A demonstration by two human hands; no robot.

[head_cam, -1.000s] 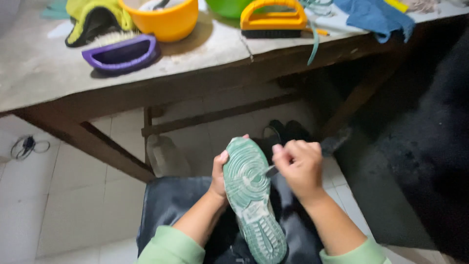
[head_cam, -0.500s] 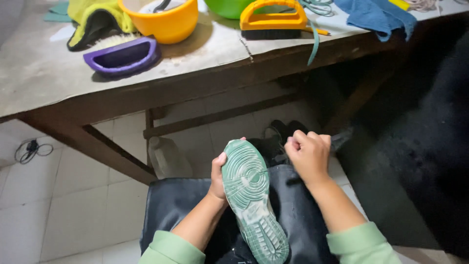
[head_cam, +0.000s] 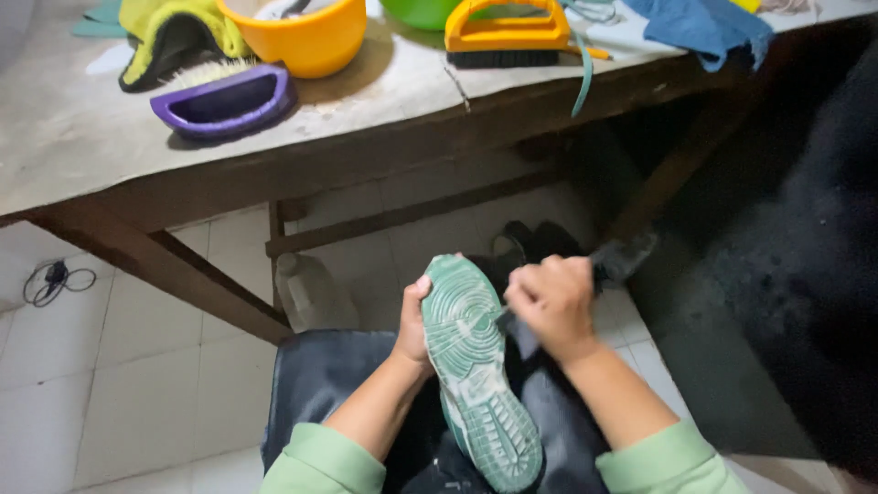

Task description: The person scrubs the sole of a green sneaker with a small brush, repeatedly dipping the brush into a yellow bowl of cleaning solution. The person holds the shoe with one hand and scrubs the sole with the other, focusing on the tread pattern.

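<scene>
Open floor left of the lap; wooden table (head_cam: 384,137) edge and brace (head_cam: 402,217) just ahead.

Both arms wear light green long sleeves pushed up toward the elbows, leaving the forearms bare. The left hand (head_cam: 413,334) and right hand (head_cam: 549,306) are ungloved. A dark, slightly glossy apron (head_cam: 315,384) covers the lap.

Worn grey-topped wooden bench (head_cam: 82,137) across the top of the frame; pale tiled floor (head_cam: 119,384) lower left, coiled cable (head_cam: 55,279) at left edge; deep shadow right.
</scene>
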